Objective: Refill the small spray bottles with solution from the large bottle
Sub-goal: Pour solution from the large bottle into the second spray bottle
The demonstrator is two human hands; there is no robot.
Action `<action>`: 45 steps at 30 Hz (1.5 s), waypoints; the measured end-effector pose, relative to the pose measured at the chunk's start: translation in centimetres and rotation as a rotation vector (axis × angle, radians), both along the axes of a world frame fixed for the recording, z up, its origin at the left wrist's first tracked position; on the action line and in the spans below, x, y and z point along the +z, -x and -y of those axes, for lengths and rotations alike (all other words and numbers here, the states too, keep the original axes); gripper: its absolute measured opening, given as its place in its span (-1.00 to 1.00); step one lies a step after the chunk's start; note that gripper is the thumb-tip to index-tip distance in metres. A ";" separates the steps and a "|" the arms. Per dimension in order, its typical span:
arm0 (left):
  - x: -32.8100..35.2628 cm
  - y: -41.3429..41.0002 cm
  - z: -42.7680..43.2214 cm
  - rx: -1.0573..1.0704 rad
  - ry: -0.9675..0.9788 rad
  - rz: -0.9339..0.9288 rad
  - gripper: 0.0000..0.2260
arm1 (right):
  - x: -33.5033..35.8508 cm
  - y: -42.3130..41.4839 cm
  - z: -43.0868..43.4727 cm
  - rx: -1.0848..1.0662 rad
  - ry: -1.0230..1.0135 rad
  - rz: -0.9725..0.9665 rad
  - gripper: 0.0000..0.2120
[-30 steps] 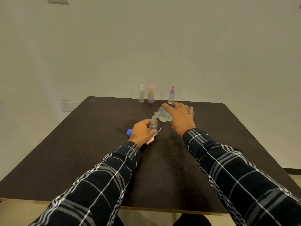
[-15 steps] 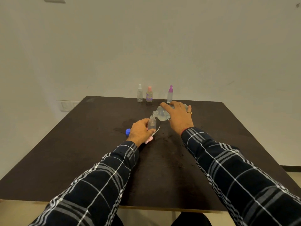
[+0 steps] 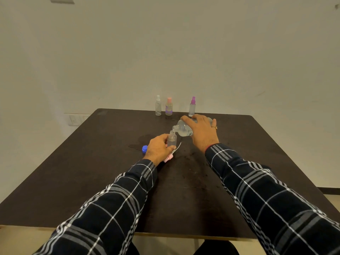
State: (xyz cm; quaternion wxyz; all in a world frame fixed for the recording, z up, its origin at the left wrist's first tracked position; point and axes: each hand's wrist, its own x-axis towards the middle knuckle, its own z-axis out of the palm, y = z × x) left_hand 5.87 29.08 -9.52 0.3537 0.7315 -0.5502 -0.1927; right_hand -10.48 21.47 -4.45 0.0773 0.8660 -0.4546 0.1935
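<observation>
My left hand [image 3: 158, 149] grips a small clear spray bottle [image 3: 172, 139] that stands upright and uncapped on the dark table [image 3: 92, 172]. Its pink spray head with a thin tube [image 3: 171, 155] sticks out from under the same hand. My right hand [image 3: 201, 132] holds the large clear bottle [image 3: 183, 128] tipped on its side, neck pointing left and touching the small bottle's mouth. A blue cap [image 3: 144, 149] lies on the table just left of my left hand.
Three small spray bottles stand at the table's far edge: a white-topped one [image 3: 158, 108], a pink-topped one [image 3: 169, 106] and a purple-topped one [image 3: 192, 107]. A wet patch [image 3: 141, 140] darkens the table beyond the blue cap. A plain wall rises behind.
Both hands keep the same hold on their bottles. The view has shifted slightly, and the large bottle stays tipped over the small one.
</observation>
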 end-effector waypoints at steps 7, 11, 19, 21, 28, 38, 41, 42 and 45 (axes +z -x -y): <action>0.0 0.0 0.1 -0.003 -0.006 -0.005 -0.59 | 0.1 0.0 0.0 0.001 -0.001 0.002 -0.29; 0.0 0.0 0.1 0.000 -0.007 0.004 -0.59 | 0.1 0.0 -0.1 0.001 0.000 0.001 -0.28; 0.0 0.0 -0.1 0.006 0.008 0.007 -0.60 | 0.1 0.1 -0.1 0.004 0.009 0.005 -0.31; 0.0 0.0 -0.1 0.005 0.003 0.008 -0.60 | 0.1 0.1 0.0 0.003 0.011 0.001 -0.31; 0.0 0.0 -0.1 0.003 -0.001 0.017 -0.59 | -0.1 0.0 0.0 0.004 0.010 0.003 -0.30; 0.0 0.0 0.0 -0.003 -0.023 -0.001 -0.56 | 0.0 -0.1 0.0 -0.005 0.006 -0.008 -0.27; 0.0 -0.1 0.0 -0.001 -0.020 0.000 -0.57 | -0.2 -0.1 0.1 -0.007 0.009 -0.009 -0.28; 0.0 -0.1 0.0 -0.001 -0.021 -0.001 -0.57 | -0.2 -0.2 0.1 -0.008 0.009 -0.010 -0.28; 0.0 -0.1 0.0 -0.004 -0.028 0.002 -0.56 | -0.2 -0.2 0.2 -0.009 0.005 -0.015 -0.28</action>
